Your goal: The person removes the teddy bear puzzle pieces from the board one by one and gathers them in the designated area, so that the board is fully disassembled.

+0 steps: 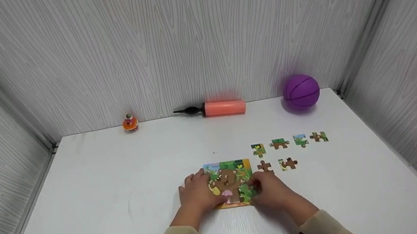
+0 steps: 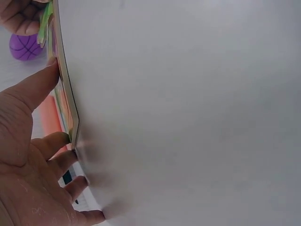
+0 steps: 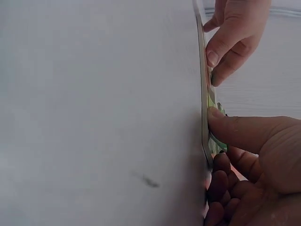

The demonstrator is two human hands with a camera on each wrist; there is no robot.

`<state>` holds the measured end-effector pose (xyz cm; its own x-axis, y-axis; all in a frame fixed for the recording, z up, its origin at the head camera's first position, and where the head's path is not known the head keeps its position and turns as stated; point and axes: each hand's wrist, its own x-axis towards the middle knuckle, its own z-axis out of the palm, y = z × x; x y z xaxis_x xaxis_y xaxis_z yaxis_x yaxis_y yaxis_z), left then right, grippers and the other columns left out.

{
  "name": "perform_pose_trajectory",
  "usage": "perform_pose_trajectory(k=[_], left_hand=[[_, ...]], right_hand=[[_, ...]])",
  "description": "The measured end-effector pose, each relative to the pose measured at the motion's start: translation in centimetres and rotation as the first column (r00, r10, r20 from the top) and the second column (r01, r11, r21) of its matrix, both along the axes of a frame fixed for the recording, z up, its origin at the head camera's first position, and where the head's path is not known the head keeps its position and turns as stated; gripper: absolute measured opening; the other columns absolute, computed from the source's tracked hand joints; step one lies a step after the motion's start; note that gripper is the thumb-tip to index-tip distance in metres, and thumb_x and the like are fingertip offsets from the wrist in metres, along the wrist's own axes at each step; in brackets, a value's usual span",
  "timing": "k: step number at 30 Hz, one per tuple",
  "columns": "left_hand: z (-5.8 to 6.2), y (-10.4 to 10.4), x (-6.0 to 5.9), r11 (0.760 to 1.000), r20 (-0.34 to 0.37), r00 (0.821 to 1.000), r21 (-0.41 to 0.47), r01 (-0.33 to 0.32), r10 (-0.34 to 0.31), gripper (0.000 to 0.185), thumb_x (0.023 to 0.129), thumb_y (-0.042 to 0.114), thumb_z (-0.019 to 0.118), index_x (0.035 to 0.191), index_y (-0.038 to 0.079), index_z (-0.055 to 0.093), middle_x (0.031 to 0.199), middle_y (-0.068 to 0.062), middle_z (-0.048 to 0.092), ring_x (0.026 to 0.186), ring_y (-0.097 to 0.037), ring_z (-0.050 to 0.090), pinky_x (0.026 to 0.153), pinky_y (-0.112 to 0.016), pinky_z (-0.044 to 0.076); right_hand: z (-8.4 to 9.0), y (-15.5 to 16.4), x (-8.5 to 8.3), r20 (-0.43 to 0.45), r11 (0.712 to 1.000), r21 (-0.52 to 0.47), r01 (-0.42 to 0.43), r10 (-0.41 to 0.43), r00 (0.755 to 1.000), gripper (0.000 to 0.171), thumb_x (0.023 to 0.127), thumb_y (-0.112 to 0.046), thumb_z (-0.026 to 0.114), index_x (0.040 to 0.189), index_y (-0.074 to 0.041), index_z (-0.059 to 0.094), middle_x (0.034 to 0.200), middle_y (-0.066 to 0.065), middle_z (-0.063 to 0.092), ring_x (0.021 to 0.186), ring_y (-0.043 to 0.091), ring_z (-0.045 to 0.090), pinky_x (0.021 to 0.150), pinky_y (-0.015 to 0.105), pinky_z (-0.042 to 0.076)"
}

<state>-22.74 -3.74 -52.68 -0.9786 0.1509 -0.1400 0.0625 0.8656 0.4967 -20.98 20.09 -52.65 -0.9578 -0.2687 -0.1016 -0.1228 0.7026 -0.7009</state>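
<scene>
A bear jigsaw puzzle in a flat tray lies on the white table. My left hand rests at the left side of it, thumb on the picture. In the left wrist view, the other fingers of the left hand are spread, with fingertips at the tray's corner and on the table. At the lower right of the puzzle, my right hand pinches a green puzzle piece, which stands tilted above the tray. Part of this piece is hidden by the right thumb and fingers.
Several loose puzzle pieces lie in two rows right of the tray. Along the back wall are a small orange toy, a hand pump with a black nozzle and a purple ball. Panels enclose the table's back and sides.
</scene>
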Motion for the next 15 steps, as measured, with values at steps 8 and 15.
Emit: perform_pose_trajectory(k=[8,15], left_hand=[[-0.11,-0.05,0.10,1.000,-0.008,1.000,0.009,-0.009,0.009,0.090,0.080,0.055,0.089,0.151,0.008,0.059,0.165,-0.012,0.043,0.152,-0.041,0.034,0.119,-0.072,0.024],[-0.09,-0.13,0.20,1.000,-0.010,1.000,0.013,-0.010,0.010,0.090,0.080,0.056,0.089,0.151,0.008,0.059,0.166,-0.012,0.043,0.151,-0.041,0.034,0.119,-0.071,0.025]], right_hand=[[0.05,-0.03,0.54,-0.004,0.999,-0.039,-0.011,0.011,1.000,0.040,0.080,0.003,0.087,0.113,-0.006,0.066,0.097,0.002,0.062,0.090,0.021,0.057,0.081,0.043,0.053],[-0.17,0.01,0.51,0.012,0.999,-0.036,0.006,-0.005,1.000,0.043,0.080,0.005,0.085,0.118,-0.006,0.068,0.098,0.002,0.062,0.091,0.021,0.057,0.082,0.041,0.053]])
